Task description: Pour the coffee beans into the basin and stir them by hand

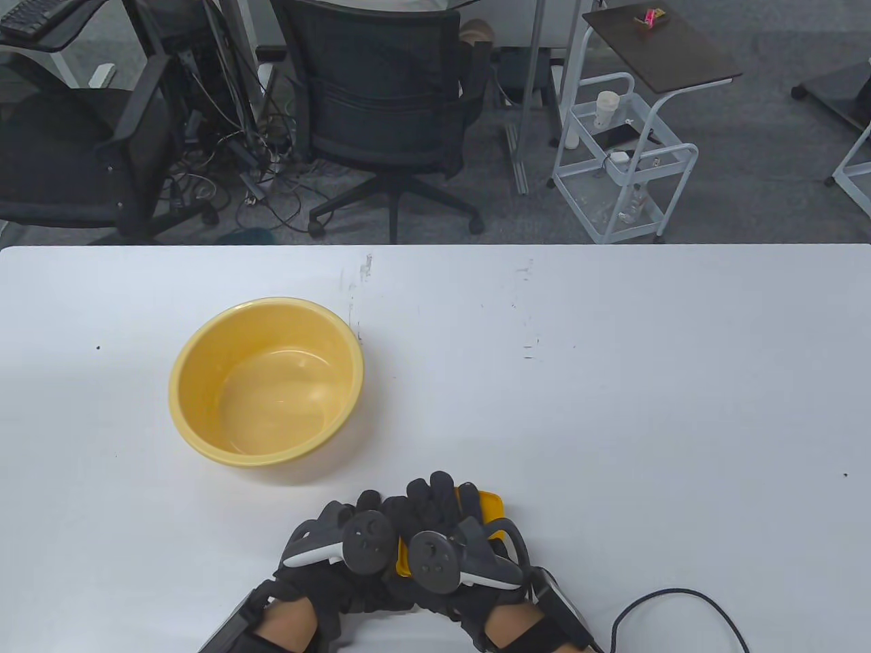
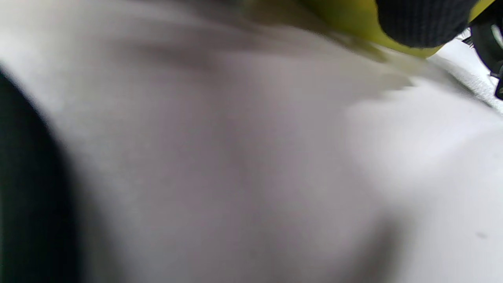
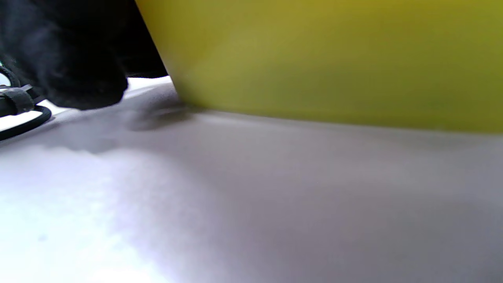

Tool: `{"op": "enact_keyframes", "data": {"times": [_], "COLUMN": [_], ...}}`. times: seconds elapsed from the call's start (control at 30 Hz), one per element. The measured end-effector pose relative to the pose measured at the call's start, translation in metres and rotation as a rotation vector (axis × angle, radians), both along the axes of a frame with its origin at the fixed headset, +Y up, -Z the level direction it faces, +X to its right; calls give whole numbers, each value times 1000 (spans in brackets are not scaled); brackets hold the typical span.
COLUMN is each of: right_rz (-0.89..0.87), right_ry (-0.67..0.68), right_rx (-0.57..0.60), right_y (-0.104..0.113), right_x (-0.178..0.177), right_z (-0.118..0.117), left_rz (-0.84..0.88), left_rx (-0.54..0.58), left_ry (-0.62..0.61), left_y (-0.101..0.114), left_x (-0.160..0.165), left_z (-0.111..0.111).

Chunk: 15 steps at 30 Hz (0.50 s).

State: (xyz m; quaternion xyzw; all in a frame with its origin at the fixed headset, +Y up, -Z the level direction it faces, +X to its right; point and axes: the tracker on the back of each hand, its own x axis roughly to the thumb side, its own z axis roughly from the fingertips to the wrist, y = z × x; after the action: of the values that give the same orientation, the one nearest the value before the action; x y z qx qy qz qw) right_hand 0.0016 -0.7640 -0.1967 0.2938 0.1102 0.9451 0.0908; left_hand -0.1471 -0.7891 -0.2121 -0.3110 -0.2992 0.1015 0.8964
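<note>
An empty yellow basin [image 1: 272, 401] stands on the white table [image 1: 612, 408], left of centre. Near the front edge, both gloved hands are wrapped over a small yellow container [image 1: 491, 507], which they mostly hide. My left hand [image 1: 378, 507] grips its left side and my right hand [image 1: 449, 496] its right side, with fingers curled over the top. The container's contents are hidden. In the right wrist view its yellow wall [image 3: 334, 59] sits on the table beside a black gloved finger [image 3: 70, 59]. The blurred left wrist view shows the container [image 2: 346, 19] under a fingertip [image 2: 420, 19].
A black cable [image 1: 680, 605] loops on the table at the bottom right. Beyond the far table edge stand office chairs [image 1: 388, 102] and a white cart [image 1: 619, 170]. The basin lies about a hand's length up and left of the hands.
</note>
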Motion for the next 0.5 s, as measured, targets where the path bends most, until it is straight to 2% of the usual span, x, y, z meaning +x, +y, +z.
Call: {"op": "enact_keyframes", "data": {"times": [0.1, 0.5], "right_rz": [26, -38], "right_ry": [23, 63], "right_rx": [89, 89], "right_y": [1, 1], "right_x": [-1, -5], "right_z": [2, 5], "left_rz": [7, 22], "left_rx": [1, -8], "left_ry": [15, 21], "left_y": [0, 1], "left_x": [-2, -4], "left_z": [-1, -3]}}
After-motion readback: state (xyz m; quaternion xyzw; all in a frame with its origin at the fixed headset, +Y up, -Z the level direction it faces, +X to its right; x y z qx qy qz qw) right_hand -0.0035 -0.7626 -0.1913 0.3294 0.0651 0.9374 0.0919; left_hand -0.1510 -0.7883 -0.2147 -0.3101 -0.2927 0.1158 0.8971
